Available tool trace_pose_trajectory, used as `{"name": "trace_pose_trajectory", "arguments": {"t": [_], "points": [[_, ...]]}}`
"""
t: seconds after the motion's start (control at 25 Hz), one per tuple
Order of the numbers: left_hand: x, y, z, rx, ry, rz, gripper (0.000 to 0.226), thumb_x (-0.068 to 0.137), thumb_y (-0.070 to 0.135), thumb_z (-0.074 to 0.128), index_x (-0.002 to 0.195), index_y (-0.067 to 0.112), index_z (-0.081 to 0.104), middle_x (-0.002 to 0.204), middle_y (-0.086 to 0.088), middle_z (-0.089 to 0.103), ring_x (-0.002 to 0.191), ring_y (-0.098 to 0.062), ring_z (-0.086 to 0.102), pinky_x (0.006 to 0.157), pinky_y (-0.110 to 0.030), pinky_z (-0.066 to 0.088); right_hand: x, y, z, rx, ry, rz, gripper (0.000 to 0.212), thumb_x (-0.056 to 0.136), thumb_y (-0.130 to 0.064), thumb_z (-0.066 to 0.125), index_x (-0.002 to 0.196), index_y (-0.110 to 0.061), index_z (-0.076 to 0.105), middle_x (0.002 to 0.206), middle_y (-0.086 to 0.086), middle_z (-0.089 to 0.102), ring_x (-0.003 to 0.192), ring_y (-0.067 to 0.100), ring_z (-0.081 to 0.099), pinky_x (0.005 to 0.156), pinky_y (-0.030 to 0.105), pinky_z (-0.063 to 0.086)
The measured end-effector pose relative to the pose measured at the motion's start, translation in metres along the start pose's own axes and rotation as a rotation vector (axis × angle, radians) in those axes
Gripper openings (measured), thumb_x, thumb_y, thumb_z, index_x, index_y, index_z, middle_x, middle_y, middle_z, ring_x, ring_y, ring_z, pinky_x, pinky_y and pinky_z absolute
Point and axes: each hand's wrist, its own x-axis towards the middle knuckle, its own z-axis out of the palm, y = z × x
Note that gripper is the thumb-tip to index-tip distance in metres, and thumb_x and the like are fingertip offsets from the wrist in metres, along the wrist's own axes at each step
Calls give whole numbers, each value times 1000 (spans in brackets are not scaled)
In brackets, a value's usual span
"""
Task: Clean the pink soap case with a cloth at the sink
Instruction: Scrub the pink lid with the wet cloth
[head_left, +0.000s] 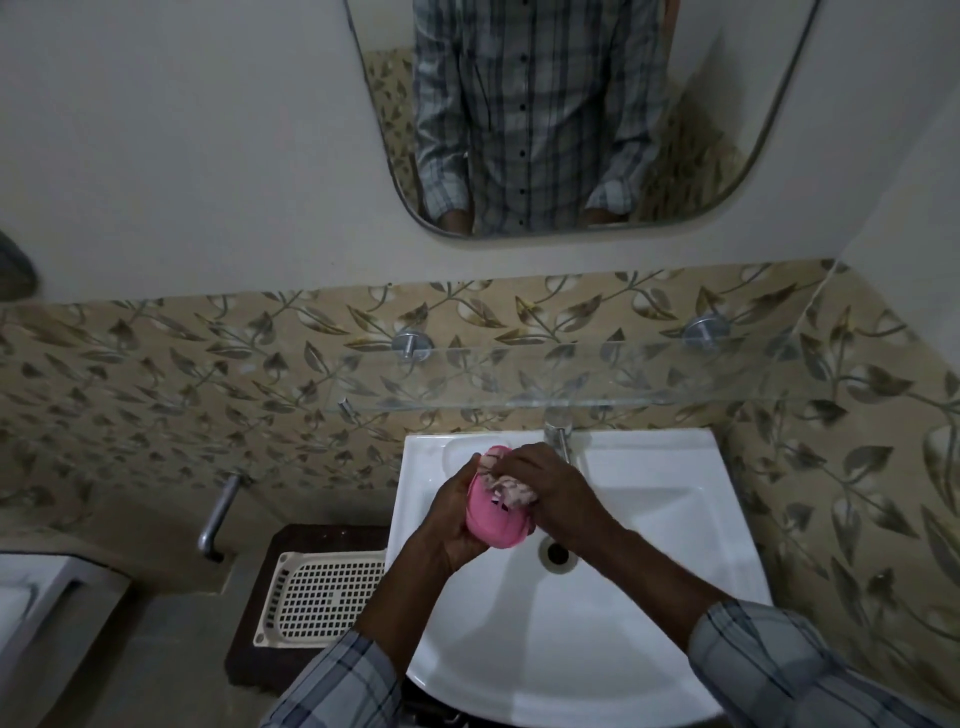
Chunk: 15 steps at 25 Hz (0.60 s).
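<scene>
While the left hand (449, 519) grips the case (493, 526) over the sink (654, 551), the right hand (556, 488), at its two o'clock, clutches a mostly hidden cloth (511, 491).

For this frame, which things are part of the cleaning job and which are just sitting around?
In use: pink soap case, held by the left hand; cloth, gripped by the right hand; sink beneath them.
Lying about: white slotted tray; glass shelf; mirror; tap.
</scene>
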Motion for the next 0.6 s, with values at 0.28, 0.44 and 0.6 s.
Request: {"name": "trace_pose_trajectory", "arguments": {"t": [0.28, 0.44, 0.6], "points": [[-6, 12, 10, 91, 43, -20, 56, 100, 46, 40, 119, -2, 61, 110, -26, 67, 98, -39, 61, 97, -51, 43, 6, 5, -21, -28, -7, -210, 30, 76, 9, 55, 102, 9, 70, 100, 26, 68, 94, 36, 63, 85, 46, 52], [-4, 16, 15, 93, 73, -1, 43, 90, 45, 51, 94, 4, 62, 89, -17, 60, 80, -25, 60, 83, -37, 48, -5, -8, 7, -4, -69, -395, 35, 78, 5, 52, 108, 5, 69, 107, 23, 68, 102, 25, 58, 97, 26, 44], [-5, 10, 10, 66, 13, -34, 58, 98, 49, 41, 111, -1, 68, 106, -26, 70, 96, -39, 60, 91, -50, 43, 9, 11, -18, -59, 37, -213, 36, 70, 15, 60, 102, 5, 74, 102, 23, 69, 95, 33, 61, 81, 42, 53]]}}
